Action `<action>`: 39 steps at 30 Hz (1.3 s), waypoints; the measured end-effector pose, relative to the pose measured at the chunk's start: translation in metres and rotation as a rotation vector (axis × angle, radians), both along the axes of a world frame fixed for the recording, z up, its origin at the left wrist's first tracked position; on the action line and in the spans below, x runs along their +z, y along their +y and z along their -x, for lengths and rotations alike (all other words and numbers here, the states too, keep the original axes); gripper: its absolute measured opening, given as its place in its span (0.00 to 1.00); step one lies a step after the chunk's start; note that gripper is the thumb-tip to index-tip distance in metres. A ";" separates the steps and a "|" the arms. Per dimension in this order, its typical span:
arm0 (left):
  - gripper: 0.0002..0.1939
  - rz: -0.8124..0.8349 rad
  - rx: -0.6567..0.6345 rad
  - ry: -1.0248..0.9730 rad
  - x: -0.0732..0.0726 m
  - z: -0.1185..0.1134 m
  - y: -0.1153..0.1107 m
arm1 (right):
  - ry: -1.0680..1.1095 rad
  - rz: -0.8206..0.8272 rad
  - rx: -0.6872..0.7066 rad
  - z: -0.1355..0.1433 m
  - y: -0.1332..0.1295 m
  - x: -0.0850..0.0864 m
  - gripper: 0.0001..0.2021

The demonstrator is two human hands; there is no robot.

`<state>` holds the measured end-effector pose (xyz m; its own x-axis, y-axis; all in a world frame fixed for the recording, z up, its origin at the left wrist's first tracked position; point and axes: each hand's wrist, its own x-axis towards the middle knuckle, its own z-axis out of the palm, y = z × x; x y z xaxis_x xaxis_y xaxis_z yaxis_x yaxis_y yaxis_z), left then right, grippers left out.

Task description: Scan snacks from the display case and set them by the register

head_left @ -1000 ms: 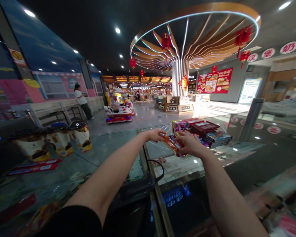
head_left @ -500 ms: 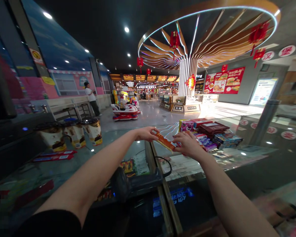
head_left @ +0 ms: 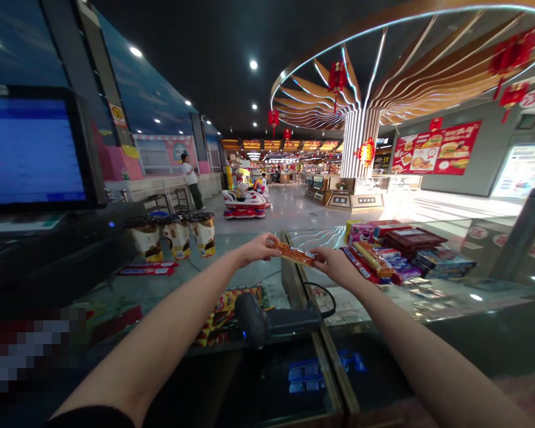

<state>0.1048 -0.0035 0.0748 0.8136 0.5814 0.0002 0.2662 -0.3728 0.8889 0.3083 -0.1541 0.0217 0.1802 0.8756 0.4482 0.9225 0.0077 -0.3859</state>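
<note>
Between my two hands an orange-brown wrapped snack bar (head_left: 295, 254) is held level above the glass counter. The fingers of my left hand (head_left: 259, 247) pinch its left end. At its right end my right hand (head_left: 336, 261) grips with thumb and fingers. Just right of that hand lies a pile of packaged sweets: red and gold bars (head_left: 369, 261), purple-blue packs (head_left: 401, 261), a brown packet (head_left: 417, 239) and a blue box (head_left: 446, 261). Below the held bar a dark handheld barcode scanner (head_left: 274, 321) rests on the counter.
Three lidded cups (head_left: 204, 235) stand at the left, with red bars (head_left: 147, 268) before them. A monitor (head_left: 31, 151) is at far left. A wooden divider strip (head_left: 325, 356) crosses the glass counter. Beyond are a kiddie ride (head_left: 246, 202) and a standing person (head_left: 190, 181).
The view has swung left, bringing the monitor in. My right hand has drawn left away from the sweets pile, exposing the red and gold bars there; both hands still hold the orange-brown bar.
</note>
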 end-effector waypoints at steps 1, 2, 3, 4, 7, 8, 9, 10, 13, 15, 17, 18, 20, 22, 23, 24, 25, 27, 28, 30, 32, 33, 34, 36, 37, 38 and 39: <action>0.26 -0.001 0.015 -0.020 -0.003 0.006 0.000 | 0.061 0.013 0.027 0.002 0.005 -0.002 0.13; 0.25 -0.003 0.030 -0.040 -0.007 0.011 0.001 | 0.107 0.023 0.055 0.004 0.011 -0.003 0.13; 0.25 -0.006 0.045 -0.059 -0.010 0.016 0.001 | 0.140 0.033 0.085 0.006 0.016 -0.004 0.14; 0.25 -0.010 0.061 -0.078 -0.014 0.022 0.002 | 0.165 0.042 0.115 0.008 0.021 -0.005 0.15; 0.24 -0.030 0.122 -0.127 -0.023 0.037 0.004 | 0.265 0.067 0.199 0.015 0.036 -0.004 0.19; 0.24 -0.036 0.147 -0.142 -0.025 0.042 0.005 | 0.311 0.075 0.226 0.018 0.040 -0.003 0.20; 0.24 -0.042 0.173 -0.160 -0.027 0.047 0.005 | 0.353 0.080 0.251 0.022 0.044 -0.001 0.21; 0.24 -0.048 0.201 -0.178 -0.029 0.051 0.005 | 0.391 0.082 0.274 0.026 0.047 0.001 0.21; 0.23 -0.070 0.283 -0.246 -0.034 0.064 0.006 | 0.494 0.083 0.330 0.040 0.053 0.007 0.21; 0.23 -0.082 0.321 -0.292 -0.039 0.071 0.008 | 0.561 0.077 0.362 0.049 0.054 0.009 0.19; 0.23 -0.094 0.345 -0.320 -0.045 0.078 0.010 | 0.601 0.077 0.385 0.055 0.056 0.009 0.15; 0.23 -0.101 0.354 -0.326 -0.048 0.081 0.011 | 0.608 0.079 0.392 0.057 0.057 0.008 0.14; 0.23 -0.121 0.369 -0.329 -0.055 0.087 0.012 | 0.612 0.091 0.395 0.060 0.061 0.004 0.11; 0.23 -0.133 0.385 -0.330 -0.059 0.093 0.013 | 0.606 0.099 0.385 0.062 0.066 -0.001 0.09; 0.23 -0.131 0.388 -0.325 -0.061 0.096 0.013 | 0.598 0.100 0.378 0.063 0.069 -0.003 0.09; 0.24 -0.129 0.381 -0.314 -0.061 0.099 0.013 | 0.587 0.103 0.374 0.064 0.071 -0.005 0.08; 0.25 -0.130 0.362 -0.295 -0.061 0.101 0.013 | 0.574 0.109 0.375 0.065 0.072 -0.007 0.08; 0.26 -0.155 0.298 -0.234 -0.059 0.107 0.012 | 0.543 0.130 0.390 0.069 0.074 -0.010 0.08; 0.26 -0.182 0.259 -0.198 -0.057 0.109 0.011 | 0.525 0.143 0.396 0.071 0.073 -0.010 0.08; 0.23 -0.249 0.185 -0.122 -0.054 0.113 0.009 | 0.483 0.162 0.397 0.074 0.073 -0.011 0.07; 0.21 -0.331 0.139 -0.051 -0.052 0.115 0.007 | 0.452 0.173 0.392 0.076 0.072 -0.012 0.07; 0.21 -0.371 0.130 -0.019 -0.052 0.115 0.006 | 0.440 0.176 0.389 0.076 0.071 -0.012 0.07; 0.22 -0.408 0.130 0.011 -0.051 0.115 0.005 | 0.428 0.176 0.383 0.077 0.071 -0.012 0.07; 0.23 -0.464 0.149 0.051 -0.051 0.115 0.004 | 0.399 0.169 0.367 0.077 0.070 -0.012 0.07; 0.24 -0.482 0.158 0.063 -0.051 0.115 0.003 | 0.388 0.166 0.362 0.077 0.069 -0.012 0.07; 0.24 -0.495 0.165 0.071 -0.051 0.115 0.002 | 0.383 0.165 0.362 0.077 0.068 -0.012 0.07; 0.24 -0.503 0.168 0.076 -0.051 0.115 0.001 | 0.384 0.166 0.364 0.077 0.068 -0.011 0.07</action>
